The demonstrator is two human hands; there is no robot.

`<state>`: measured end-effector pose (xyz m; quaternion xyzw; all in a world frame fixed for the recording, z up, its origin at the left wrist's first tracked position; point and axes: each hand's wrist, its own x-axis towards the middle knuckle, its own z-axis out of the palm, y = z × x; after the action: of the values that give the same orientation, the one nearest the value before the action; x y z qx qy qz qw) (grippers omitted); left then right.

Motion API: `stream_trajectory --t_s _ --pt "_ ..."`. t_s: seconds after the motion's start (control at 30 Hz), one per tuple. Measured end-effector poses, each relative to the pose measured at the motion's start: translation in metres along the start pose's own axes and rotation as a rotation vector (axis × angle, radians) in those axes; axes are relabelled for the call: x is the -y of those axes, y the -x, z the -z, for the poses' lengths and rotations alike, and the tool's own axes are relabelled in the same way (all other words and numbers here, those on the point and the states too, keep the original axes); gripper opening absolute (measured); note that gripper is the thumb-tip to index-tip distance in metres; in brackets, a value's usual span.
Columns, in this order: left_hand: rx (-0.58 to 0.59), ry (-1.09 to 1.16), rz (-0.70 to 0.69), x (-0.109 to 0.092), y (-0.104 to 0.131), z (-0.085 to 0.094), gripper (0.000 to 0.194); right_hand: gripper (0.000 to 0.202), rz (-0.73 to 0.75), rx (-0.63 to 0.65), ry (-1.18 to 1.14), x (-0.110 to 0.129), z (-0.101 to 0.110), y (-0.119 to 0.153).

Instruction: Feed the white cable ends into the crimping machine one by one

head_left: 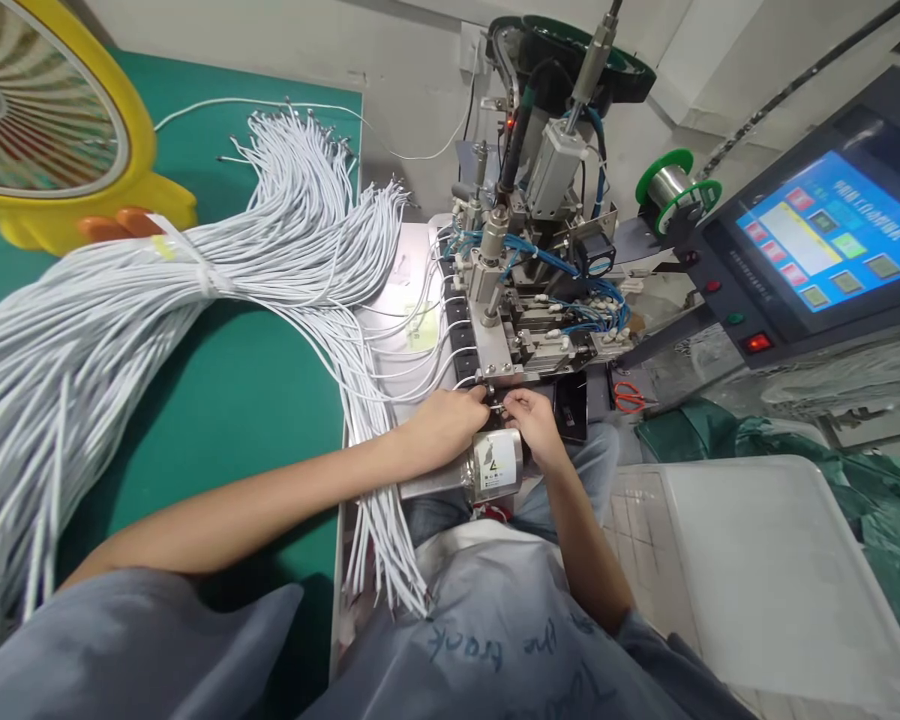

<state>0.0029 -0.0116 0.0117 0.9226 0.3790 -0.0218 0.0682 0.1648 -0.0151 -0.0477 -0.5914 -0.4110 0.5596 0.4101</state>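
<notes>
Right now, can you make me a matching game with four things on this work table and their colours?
Things:
1. bundle of cables
2. table mat
3. fan frame
4. touch screen

Colours:
A. yellow
B. blue
C. white
D. green

Right pairs: 1-C, 2-D, 3-A, 4-B.

Both hands, left hand and right hand, pinch a cable end at the front of the machine.
</notes>
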Motion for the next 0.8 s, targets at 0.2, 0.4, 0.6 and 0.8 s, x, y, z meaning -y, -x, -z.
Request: stream_trajectory --t_s 0.2,0.4,0.6,0.8 --pt "0.023 -0.029 0.036 -0.002 0.003 0.008 0.020 0.029 -0.014 0.094 0.051 -0.003 0.003 0.000" --pt "0.078 -0.056 0.071 -0.005 0.010 0.018 0.019 0.027 0.108 -0.010 0.196 -0.010 0.009 -0.005" --pt "0.021 -0.059 0.050 0.000 0.010 0.012 0.022 0.024 0.290 -0.295 0.259 -0.002 0.019 0.033" --pt "-0.027 -0.096 0.205 0.002 0.008 0.010 0.023 0.024 0.288 0.175 0.403 -0.003 -0.024 0.107"
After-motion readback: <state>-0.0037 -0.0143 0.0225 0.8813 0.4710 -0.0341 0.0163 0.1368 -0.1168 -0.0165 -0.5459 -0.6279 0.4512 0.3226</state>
